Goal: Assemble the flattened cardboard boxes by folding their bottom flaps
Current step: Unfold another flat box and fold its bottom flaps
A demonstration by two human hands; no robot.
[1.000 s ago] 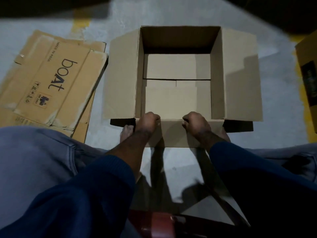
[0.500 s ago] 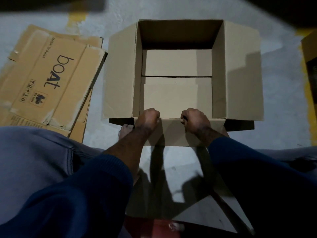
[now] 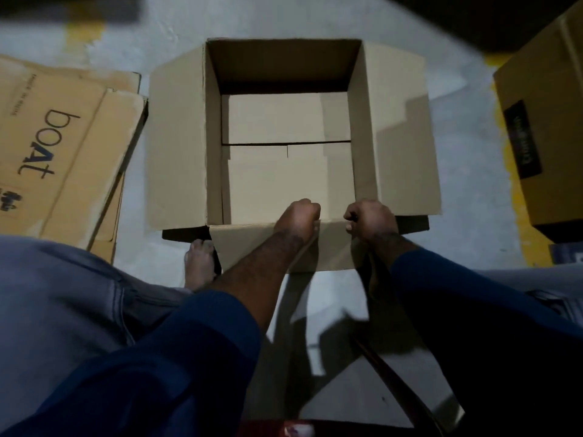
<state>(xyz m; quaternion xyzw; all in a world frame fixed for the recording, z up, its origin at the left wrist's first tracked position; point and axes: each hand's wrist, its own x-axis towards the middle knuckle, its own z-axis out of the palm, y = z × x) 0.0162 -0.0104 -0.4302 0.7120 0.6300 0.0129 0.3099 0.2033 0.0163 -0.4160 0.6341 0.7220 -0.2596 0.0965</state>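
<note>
An open brown cardboard box [image 3: 176, 146] stands upright on the floor in front of me. Its bottom flaps lie folded flat inside, meeting at a seam across the middle. The top side flaps spread outward left and right. My left hand [image 3: 298, 216] and my right hand [image 3: 370, 217] both grip the box's near top edge, fingers curled over the rim where the near flap [image 3: 252, 244] hangs down toward me.
A stack of flattened boxes [image 3: 53, 146] printed "boat" lies on the floor to the left. Another upright box [image 3: 542, 130] stands at the right edge. My bare foot [image 3: 198, 266] rests just under the near left corner. The floor is pale with yellow paint marks.
Both hands have shifted rightward along the near rim, still gripping it, and the box now sits closer and further right in view.
</note>
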